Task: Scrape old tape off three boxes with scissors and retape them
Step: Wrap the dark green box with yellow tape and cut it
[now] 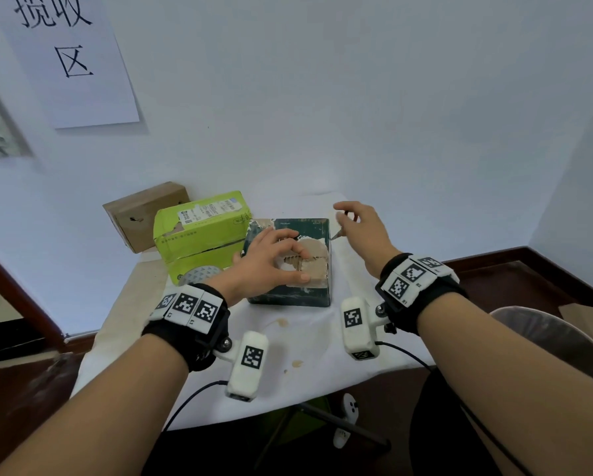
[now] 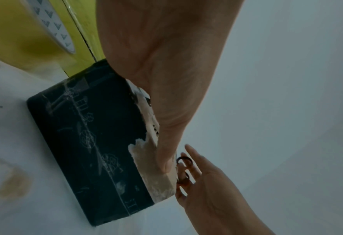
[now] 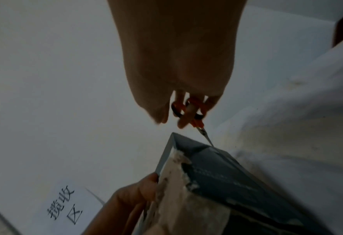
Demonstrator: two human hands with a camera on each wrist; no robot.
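Head view: left hand (image 1: 271, 259) grip clamps dark box (image 1: 309, 293); right hand (image 1: 363, 231) pinches scissors (image 3: 190, 114)

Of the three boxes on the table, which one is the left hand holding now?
The dark green box, nearest the person: the left hand rests on its torn top. The lime green box and the brown box behind stand untouched.

Three boxes sit on the table (image 1: 199, 341): nearest box (image 1: 290, 293) rightmost, second box (image 1: 202, 235) left, third box (image 1: 140, 214) behind.
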